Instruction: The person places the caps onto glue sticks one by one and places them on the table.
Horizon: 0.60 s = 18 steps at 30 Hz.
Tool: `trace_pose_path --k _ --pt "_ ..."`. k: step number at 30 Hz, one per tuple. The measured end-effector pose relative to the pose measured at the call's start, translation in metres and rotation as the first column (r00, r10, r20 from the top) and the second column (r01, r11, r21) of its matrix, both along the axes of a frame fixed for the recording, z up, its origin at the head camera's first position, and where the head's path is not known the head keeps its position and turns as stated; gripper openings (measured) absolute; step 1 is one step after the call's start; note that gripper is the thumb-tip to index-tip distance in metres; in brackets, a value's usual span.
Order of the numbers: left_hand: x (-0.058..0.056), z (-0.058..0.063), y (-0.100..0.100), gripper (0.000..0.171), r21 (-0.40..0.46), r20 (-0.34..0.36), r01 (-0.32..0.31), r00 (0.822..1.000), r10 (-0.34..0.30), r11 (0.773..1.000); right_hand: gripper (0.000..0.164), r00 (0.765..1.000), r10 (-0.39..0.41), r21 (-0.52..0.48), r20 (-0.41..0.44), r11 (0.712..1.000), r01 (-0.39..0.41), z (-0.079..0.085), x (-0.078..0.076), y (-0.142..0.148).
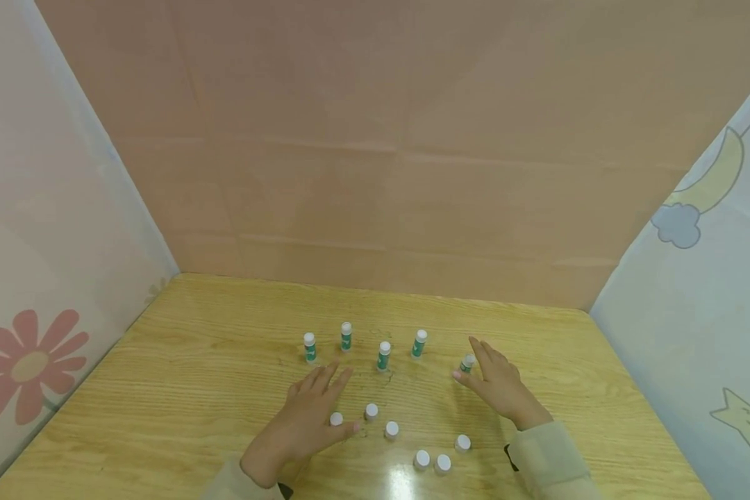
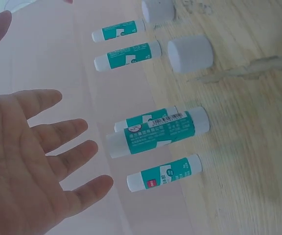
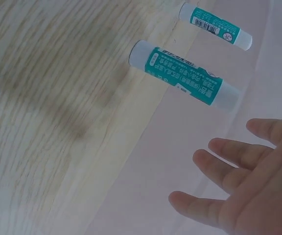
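Several glue sticks stand upright at the back of the table, white with green labels; the leftmost glue stick (image 1: 310, 347) is farthest from the right hand. My left hand (image 1: 306, 420) hovers with fingers spread, partly over a small white cap (image 1: 336, 419). In the left wrist view its palm (image 2: 18, 166) holds nothing, with a large-looking glue stick (image 2: 158, 133) past the fingertips. My right hand (image 1: 496, 382) spreads thumb and fingers around the rightmost glue stick (image 1: 467, 364). The right wrist view shows straight fingers (image 3: 199, 208) below the nearer glue stick (image 3: 182, 76), apart from it.
More white caps are scattered in front: one cap (image 1: 392, 430) near the middle, another cap (image 1: 462, 443) toward the right. The wooden table (image 1: 181, 417) ends at a brown back panel (image 1: 387, 208). Patterned side walls stand left (image 1: 69, 208) and right (image 1: 694, 312).
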<state>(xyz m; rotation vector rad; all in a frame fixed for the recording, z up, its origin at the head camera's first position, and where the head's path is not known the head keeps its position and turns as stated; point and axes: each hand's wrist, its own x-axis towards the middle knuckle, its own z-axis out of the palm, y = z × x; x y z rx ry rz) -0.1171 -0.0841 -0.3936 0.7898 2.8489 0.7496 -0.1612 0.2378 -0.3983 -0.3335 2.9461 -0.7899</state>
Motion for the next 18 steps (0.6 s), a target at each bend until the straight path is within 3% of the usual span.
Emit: trace_pose_path --k 18 --pt "0.0055 0.0001 0.0039 0.080 0.021 0.027 0.015 1.000 -0.016 1.000 0.079 1.000 0.006 0.001 0.023 1.000 -0.006 0.0003 0.0009 0.0011"
